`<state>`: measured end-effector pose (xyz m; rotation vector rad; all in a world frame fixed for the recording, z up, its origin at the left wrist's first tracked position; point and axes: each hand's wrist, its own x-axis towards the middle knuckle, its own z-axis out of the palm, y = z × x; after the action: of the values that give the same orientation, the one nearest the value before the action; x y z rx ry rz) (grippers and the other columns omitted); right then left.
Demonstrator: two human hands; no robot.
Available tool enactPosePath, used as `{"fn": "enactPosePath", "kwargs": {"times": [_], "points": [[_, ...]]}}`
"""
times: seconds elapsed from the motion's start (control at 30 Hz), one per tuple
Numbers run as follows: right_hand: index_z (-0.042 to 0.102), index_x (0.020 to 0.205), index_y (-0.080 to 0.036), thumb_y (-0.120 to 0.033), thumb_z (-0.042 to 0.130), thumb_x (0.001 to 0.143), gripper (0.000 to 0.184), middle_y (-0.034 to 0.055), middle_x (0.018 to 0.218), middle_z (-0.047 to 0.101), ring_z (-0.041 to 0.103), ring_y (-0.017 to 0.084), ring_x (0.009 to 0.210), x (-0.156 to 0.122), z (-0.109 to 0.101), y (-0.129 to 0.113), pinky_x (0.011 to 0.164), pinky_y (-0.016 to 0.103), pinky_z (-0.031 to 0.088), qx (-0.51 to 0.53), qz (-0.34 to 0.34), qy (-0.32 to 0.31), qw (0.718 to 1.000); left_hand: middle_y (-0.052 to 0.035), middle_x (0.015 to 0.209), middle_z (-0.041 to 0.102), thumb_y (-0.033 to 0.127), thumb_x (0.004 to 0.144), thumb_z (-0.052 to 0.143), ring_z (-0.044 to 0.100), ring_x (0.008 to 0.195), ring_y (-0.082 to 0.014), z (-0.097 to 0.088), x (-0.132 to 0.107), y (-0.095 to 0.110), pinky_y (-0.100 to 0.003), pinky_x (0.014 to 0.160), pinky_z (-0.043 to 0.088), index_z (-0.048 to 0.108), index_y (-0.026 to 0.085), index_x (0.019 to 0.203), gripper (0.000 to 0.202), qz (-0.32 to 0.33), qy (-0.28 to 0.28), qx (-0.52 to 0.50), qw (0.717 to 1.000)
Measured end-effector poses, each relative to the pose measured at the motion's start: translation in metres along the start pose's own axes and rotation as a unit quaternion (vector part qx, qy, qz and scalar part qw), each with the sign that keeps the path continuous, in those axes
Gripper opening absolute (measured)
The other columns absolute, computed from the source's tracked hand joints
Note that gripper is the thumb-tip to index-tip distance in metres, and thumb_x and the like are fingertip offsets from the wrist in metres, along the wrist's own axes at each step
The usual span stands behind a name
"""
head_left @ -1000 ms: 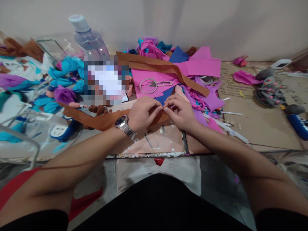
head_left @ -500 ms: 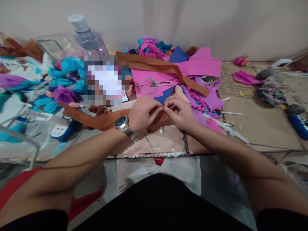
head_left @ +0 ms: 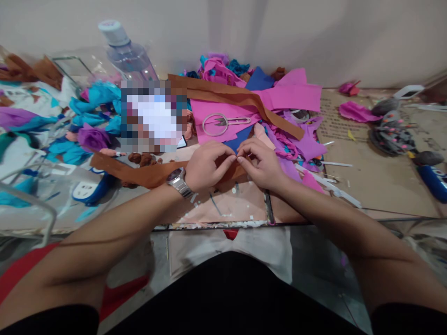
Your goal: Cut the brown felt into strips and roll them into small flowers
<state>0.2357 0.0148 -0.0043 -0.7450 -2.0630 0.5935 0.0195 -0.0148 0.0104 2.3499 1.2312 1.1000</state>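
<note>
My left hand, with a metal watch at its wrist, is closed in a pinch. Its fingertips meet those of my right hand, which is pinched as well. Between them they hold a brown crepe paper strip that trails off to the left across the table; the gripped edge is mostly covered by my fingers. Just beyond my hands, thread snips and a ring-shaped roll lie on pink crepe paper. A blue paper piece shows behind my fingertips.
A clear bottle stands at the back left. Blue and purple paper scraps and a power strip lie on the left. Another brown strip crosses the pink paper. At right are cardboard and a pincushion.
My hands stay pinched together in nearly the same place. My left wrist has turned very slightly; the objects around have not moved.
</note>
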Motion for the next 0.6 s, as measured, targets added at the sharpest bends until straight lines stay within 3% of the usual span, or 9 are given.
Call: {"fn": "enactPosePath", "kwargs": {"times": [0.27, 0.6], "points": [[0.069, 0.114, -0.023, -0.029, 0.069, 0.096, 0.02, 0.0033, 0.101, 0.076, 0.07, 0.019, 0.088, -0.0063, 0.0032, 0.0061, 0.077, 0.034, 0.056, 0.06, 0.09, -0.011, 0.994, -0.003, 0.084, 0.076, 0.039, 0.099, 0.062, 0.066, 0.074, -0.0157, -0.0021, 0.0016, -0.001, -0.028, 0.072, 0.05, 0.077, 0.016, 0.093, 0.027, -0.107, -0.01, -0.119, 0.987], [0.073, 0.107, -0.023, -0.031, 0.071, 0.096, 0.014, 0.0029, 0.098, 0.078, 0.07, 0.019, 0.085, -0.0035, -0.0021, -0.0007, 0.076, 0.033, 0.056, 0.01, 0.053, -0.018, 0.998, -0.0029, 0.081, 0.076, 0.043, 0.097, 0.064, 0.065, 0.072, -0.015, -0.0026, 0.0028, -0.0045, -0.027, 0.069, 0.05, 0.077, 0.016, 0.09, 0.031, -0.134, -0.038, -0.162, 0.977]]}}
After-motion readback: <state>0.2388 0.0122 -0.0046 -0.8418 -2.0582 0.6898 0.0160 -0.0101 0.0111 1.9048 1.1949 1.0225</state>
